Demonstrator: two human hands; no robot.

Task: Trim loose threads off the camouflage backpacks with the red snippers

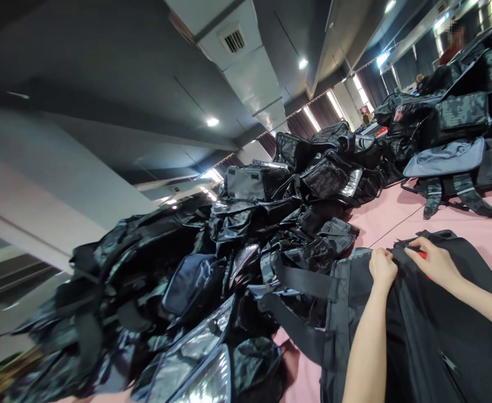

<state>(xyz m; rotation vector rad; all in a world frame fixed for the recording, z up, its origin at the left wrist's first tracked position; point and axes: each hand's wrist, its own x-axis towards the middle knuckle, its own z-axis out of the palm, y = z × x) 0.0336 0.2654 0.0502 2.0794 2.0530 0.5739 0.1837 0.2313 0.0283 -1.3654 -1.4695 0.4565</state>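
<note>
A large black backpack (432, 336) lies in front of me, with wide dark straps reaching out to its left and a zipper on its right panel. At its far edge my left hand (382, 268) is closed, pinching the bag's fabric near a seam. Close beside it, my right hand (434, 263) is curled around a small red-handled tool (422, 255). Its working end and exact kind are hidden by the fingers. The fingertips of both hands nearly meet at the bag's edge.
Black and camouflage bags (237, 224) are heaped to the left and ahead, some with silver linings (204, 358). A grey-flapped backpack (445, 159) rests farther back on the pink table surface (380, 215). Another person (453, 42) is beyond the right-hand pile.
</note>
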